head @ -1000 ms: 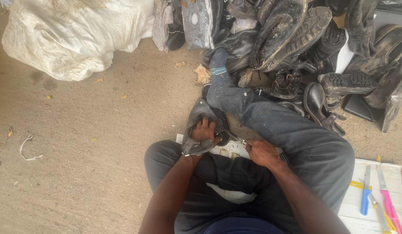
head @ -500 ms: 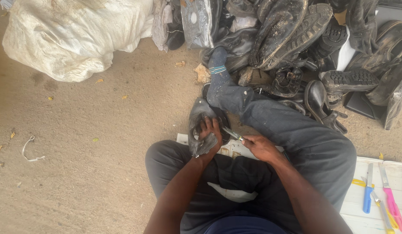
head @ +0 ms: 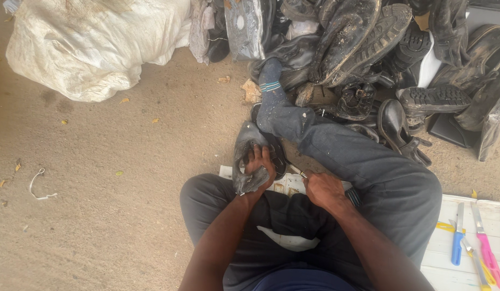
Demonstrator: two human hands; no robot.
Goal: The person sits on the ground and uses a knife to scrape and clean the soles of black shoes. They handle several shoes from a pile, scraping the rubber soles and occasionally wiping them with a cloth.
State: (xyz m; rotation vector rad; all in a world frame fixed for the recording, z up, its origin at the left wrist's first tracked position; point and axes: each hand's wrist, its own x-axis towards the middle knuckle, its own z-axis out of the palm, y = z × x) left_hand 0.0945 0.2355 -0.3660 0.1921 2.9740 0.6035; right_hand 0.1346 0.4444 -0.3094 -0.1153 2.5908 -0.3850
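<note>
Shoe work on the ground, seated position

Sack (head: pixel 93 46), white and bulky, lay at the far left on the sandy ground (head: pixel 115 161), well apart from the work. A bent scrap of white cord (head: pixel 39 186) lay alone further down.

Left hand (head: pixel 259 167) was closed over a dark grey shoe (head: pixel 247 159), fingers wrapped across its upper, pressing it against the person's left knee; judged a bracing grip, so the shoe stayed steady for the other hand. The shoe sat between the knees, toe pointing away.

Right hand (head: pixel 321 189) was fisted just beside the shoe, apparently around a thin tool whose tip showed near the shoe's edge; the tool itself was mostly hidden and I could not tell its kind.

Right leg was stretched out toward a heap of black boots (head: pixel 368 48) at the top, close at hand.

White board (head: pixel 449 258) at the lower right carried a blue-handled knife (head: pixel 457 237) and a pink-handled knife (head: pixel 487 242), side by side within easy reach of the right hand.
</note>
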